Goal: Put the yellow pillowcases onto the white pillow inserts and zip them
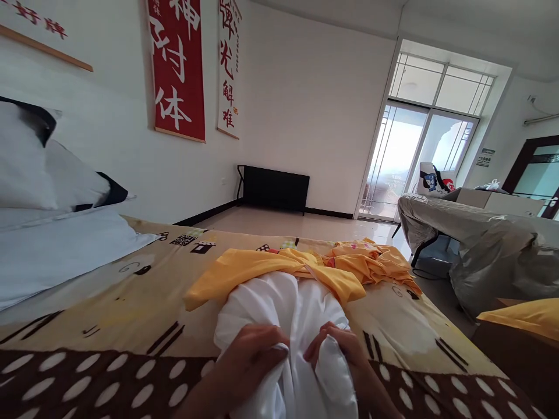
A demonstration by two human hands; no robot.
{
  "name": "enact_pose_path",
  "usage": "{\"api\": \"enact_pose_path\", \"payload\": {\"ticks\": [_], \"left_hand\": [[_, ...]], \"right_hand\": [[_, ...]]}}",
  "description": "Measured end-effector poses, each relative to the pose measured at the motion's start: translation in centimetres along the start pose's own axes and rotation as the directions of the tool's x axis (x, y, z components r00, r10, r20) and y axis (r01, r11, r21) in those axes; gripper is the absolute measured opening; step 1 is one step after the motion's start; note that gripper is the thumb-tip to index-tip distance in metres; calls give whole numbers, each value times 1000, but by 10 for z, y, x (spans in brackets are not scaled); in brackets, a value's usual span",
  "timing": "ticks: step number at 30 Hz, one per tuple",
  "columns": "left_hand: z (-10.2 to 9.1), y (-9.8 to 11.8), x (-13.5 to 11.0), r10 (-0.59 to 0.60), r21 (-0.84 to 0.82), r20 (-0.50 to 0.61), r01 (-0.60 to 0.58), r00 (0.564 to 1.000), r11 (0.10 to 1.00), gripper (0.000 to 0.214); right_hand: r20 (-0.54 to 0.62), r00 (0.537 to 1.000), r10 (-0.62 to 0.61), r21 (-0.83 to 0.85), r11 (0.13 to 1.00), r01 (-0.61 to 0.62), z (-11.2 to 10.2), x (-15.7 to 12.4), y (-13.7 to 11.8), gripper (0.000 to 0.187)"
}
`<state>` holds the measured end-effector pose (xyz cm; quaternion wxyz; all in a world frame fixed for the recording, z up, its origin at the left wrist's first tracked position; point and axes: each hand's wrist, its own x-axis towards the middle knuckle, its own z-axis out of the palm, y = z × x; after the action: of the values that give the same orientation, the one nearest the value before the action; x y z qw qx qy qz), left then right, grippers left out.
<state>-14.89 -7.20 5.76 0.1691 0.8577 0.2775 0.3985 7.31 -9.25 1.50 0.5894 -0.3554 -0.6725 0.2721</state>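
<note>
A plump white pillow [286, 308] lies on the bed in front of me, its far end inside a yellow pillowcase [279, 267]. My left hand [251, 355] is closed on the near left part of the white pillow, fingers bunching its fabric. My right hand [343, 352] grips the near right part in the same way. The yellow cloth spreads out to the right, crumpled, past the pillow.
The bed has a tan and brown patterned sheet [109, 314] with white dots near me. White and black pillows [48, 180] are stacked at the left. A grey covered sofa [489, 244] stands at the right, with a yellow cushion [524, 317] below it. Tiled floor leads to a balcony door [402, 163].
</note>
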Motion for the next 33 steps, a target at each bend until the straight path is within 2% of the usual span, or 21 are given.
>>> {"api": "enact_pose_path", "payload": {"ticks": [2,3,5,8,12,14,18,24,28,30,33], "left_hand": [[15,11,3,39,-7,84,-39,996,999,29],[22,15,2,48,-12,77,-47,996,999,29],[34,15,-4,38,12,-18,-38,999,999,26],[49,5,-22,-5,58,-183,16,983,998,26],[61,-5,-34,-150,39,-283,167,947,985,35],[61,-3,-28,-200,75,-252,225,947,971,41],[53,8,-7,-268,112,-90,277,959,954,40],[44,13,0,-334,-45,-20,333,942,942,39],[44,11,-1,-350,-109,59,354,935,929,36],[45,11,-1,-365,-88,53,369,929,925,38],[46,13,-2,-408,59,35,406,912,912,45]], "right_hand": [[106,994,-26,-42,999,31,12,-2,9,29],[138,990,-37,-67,997,47,15,-3,13,30],[177,983,-54,-109,991,74,18,-2,17,33],[245,966,-81,-158,980,122,18,-1,13,32],[306,946,-104,-239,954,182,20,-2,7,25],[281,949,-140,-299,927,225,23,-3,7,21],[230,950,-209,-410,865,289,27,-6,12,21],[235,945,-227,-503,803,319,27,-7,15,21],[159,939,-305,-538,771,341,30,-7,10,22],[107,913,-394,-582,720,379,34,-6,10,24],[84,848,-523,-646,619,446,39,-7,14,28]]}}
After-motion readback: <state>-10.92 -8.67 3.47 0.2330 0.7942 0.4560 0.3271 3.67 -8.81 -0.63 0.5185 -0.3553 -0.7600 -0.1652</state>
